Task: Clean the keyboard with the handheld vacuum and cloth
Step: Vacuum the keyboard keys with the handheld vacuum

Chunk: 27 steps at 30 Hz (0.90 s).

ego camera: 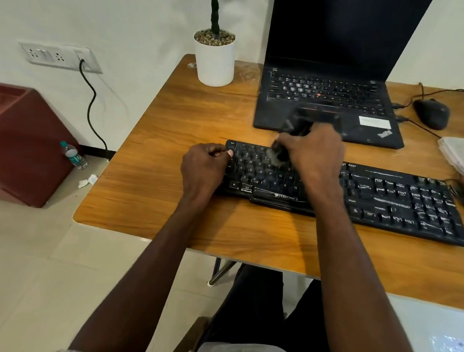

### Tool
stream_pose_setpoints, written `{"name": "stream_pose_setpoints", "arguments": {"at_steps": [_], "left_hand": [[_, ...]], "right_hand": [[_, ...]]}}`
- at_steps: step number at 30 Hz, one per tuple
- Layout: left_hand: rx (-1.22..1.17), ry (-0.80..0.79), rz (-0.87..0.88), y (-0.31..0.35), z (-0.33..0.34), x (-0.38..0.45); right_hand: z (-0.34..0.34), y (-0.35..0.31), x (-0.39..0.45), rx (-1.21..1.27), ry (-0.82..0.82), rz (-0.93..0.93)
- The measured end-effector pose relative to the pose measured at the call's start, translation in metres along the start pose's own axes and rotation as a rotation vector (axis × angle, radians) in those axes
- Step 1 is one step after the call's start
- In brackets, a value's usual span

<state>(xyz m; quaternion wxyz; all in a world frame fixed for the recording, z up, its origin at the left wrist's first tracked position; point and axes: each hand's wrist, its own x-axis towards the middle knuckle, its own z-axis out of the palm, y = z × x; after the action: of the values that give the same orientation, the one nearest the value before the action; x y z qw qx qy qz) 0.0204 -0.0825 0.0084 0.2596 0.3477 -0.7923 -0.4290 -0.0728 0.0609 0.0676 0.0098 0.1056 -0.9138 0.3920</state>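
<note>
keyboard (pixel 362 197) being vacuumed on the surface (pixel 174 115)
handheld vacuum (pixel 292 136) is gripped by right hand (pixel 313 151); keyboard's left edge is pinched by left hand (pixel 202 162) fingers.

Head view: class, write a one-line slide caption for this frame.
Right hand runs a handheld vacuum over the black keyboard while the left hand steadies its corner.

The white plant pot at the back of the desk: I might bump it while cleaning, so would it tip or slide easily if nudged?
The white plant pot probably resists sliding: it is filled with pebbles, so likely heavy for its size. Its tall stem and narrower base suggest it could tip if pushed high up. It looks rigid and possibly breakable.
</note>
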Motion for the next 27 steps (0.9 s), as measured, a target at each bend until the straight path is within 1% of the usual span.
{"name": "stream_pose_setpoints", "arguments": {"at_steps": [1,2,5,6,7,8,9,11,12,13,14,16,17,18,20,22,24,25,26,27], "left_hand": [[-0.009,0.004,-0.008,-0.001,0.001,0.001],[-0.011,0.008,-0.018,-0.002,0.002,0.002],[-0.022,0.006,-0.038,-0.004,0.002,0.006],[-0.022,0.002,-0.035,-0.005,0.002,0.006],[-0.017,-0.002,-0.026,-0.004,0.002,0.005],[-0.011,-0.005,-0.013,-0.004,0.002,0.004],[-0.005,-0.006,-0.001,-0.004,0.002,0.004],[0.011,-0.007,0.017,-0.003,0.003,0.005],[0.027,-0.009,0.027,-0.002,0.005,0.005],[0.055,-0.007,0.044,0.000,0.007,0.006],[0.092,-0.002,0.064,0.002,0.009,0.006],[0.149,0.005,0.097,0.006,0.014,0.007],[0.168,0.000,0.109,0.007,0.016,0.008],[0.186,-0.009,0.121,0.006,0.018,0.009],[0.206,-0.021,0.132,0.003,0.021,0.010],[0.248,-0.006,0.157,0.002,0.021,0.009],[0.345,0.025,0.274,0.009,0.025,0.005],[0.362,0.027,0.350,0.015,0.029,0.001],[0.355,0.010,0.416,0.024,0.034,-0.004],[0.342,-0.022,0.477,0.032,0.041,-0.008]], "right_hand": [[0.000,0.000,0.001,-0.027,0.065,-0.001],[0.003,-0.003,0.002,-0.018,0.068,-0.021],[0.016,-0.016,-0.002,0.088,-0.163,-0.109],[0.016,-0.017,-0.002,0.107,-0.195,-0.108],[0.012,-0.014,0.000,0.107,-0.174,-0.081],[0.004,-0.009,0.004,0.097,-0.114,-0.032],[-0.005,0.000,0.009,0.067,-0.027,0.029],[-0.023,0.016,0.016,-0.077,0.173,0.143],[-0.026,0.020,0.018,-0.137,0.231,0.162],[-0.025,0.020,0.020,-0.149,0.232,0.136],[-0.020,0.015,0.019,-0.111,0.170,0.082],[-0.006,0.002,0.013,0.003,-0.047,-0.044],[-0.001,-0.001,0.012,0.043,-0.123,-0.075],[-0.001,-0.001,0.011,0.070,-0.151,-0.084],[-0.013,0.013,0.016,0.106,-0.102,-0.004],[-0.037,0.038,0.023,0.072,0.059,0.127],[-0.059,0.058,0.024,-0.066,0.251,0.199],[-0.061,0.061,0.024,-0.096,0.291,0.186],[-0.059,0.056,0.021,-0.079,0.266,0.153],[-0.051,0.049,0.018,-0.015,0.182,0.102]]}}
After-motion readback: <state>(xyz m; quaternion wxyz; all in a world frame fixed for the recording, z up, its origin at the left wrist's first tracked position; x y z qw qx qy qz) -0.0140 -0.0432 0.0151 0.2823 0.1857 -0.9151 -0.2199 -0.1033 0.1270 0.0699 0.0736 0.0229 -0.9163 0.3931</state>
